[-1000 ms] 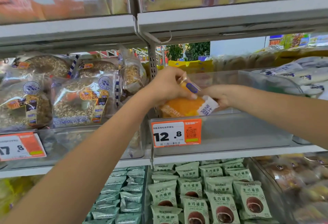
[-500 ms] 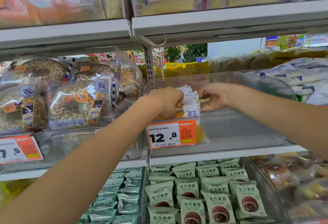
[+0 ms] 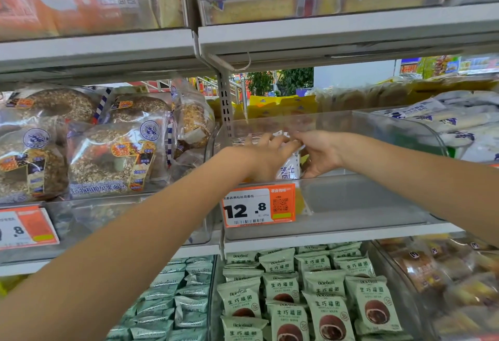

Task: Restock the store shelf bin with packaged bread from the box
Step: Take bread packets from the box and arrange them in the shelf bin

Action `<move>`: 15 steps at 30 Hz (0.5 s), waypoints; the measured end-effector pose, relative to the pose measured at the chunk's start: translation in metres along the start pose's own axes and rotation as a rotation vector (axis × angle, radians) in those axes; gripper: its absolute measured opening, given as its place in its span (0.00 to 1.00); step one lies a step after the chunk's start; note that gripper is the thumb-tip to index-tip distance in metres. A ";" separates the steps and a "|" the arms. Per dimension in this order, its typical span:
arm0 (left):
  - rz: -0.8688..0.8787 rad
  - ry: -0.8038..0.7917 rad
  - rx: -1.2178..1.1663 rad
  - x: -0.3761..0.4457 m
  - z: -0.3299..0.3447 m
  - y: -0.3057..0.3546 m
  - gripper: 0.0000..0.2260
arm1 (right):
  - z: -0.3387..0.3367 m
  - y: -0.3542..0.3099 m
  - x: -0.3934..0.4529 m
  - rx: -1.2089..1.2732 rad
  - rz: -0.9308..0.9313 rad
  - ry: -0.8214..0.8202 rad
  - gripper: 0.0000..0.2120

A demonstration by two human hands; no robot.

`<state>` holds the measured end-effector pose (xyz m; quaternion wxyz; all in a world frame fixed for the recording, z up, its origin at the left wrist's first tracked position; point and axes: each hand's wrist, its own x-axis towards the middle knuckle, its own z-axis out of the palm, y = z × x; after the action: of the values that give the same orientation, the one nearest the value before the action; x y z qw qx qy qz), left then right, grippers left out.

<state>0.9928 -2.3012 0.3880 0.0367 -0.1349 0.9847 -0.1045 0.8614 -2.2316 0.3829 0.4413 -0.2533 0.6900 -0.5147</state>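
A bread package (image 3: 289, 171) with a white printed end stands upright at the left end of the clear shelf bin (image 3: 372, 200), mostly hidden behind my hands. My left hand (image 3: 263, 155) lies against the package with straight fingers stretched over its top. From the right, my right hand (image 3: 320, 151) holds the package, fingers over the top and thumb against its side. The fingertips of both hands meet above the package. The rest of the bin to the right holds nothing. No box is in view.
An orange 12.8 price tag (image 3: 258, 205) hangs on the bin's front. Round seeded loaves in bags (image 3: 113, 157) fill the bin to the left, white packs (image 3: 456, 124) the bin to the right. Green snack packs (image 3: 310, 297) lie on the shelf below. A shelf (image 3: 337, 30) hangs close overhead.
The package went from lying flat in both hands to standing upright at the bin's left end. My left fingers have straightened over its top, and both hands have pushed deeper into the bin.
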 end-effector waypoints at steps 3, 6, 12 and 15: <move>0.047 -0.034 0.046 0.005 0.008 0.002 0.34 | -0.001 -0.001 -0.006 -0.008 -0.024 0.052 0.25; 0.126 0.068 0.261 0.005 0.007 0.002 0.31 | -0.003 -0.002 -0.006 0.000 0.000 0.077 0.27; 0.203 0.137 0.331 0.004 0.007 -0.006 0.34 | -0.005 -0.003 0.009 0.079 0.111 0.042 0.37; 0.211 0.091 -0.012 0.001 0.006 -0.012 0.40 | 0.002 -0.002 0.012 0.102 0.069 -0.003 0.42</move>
<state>0.9959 -2.3142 0.3846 0.0022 -0.0256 0.9946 -0.1002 0.8573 -2.2434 0.3804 0.4722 -0.2075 0.6704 -0.5334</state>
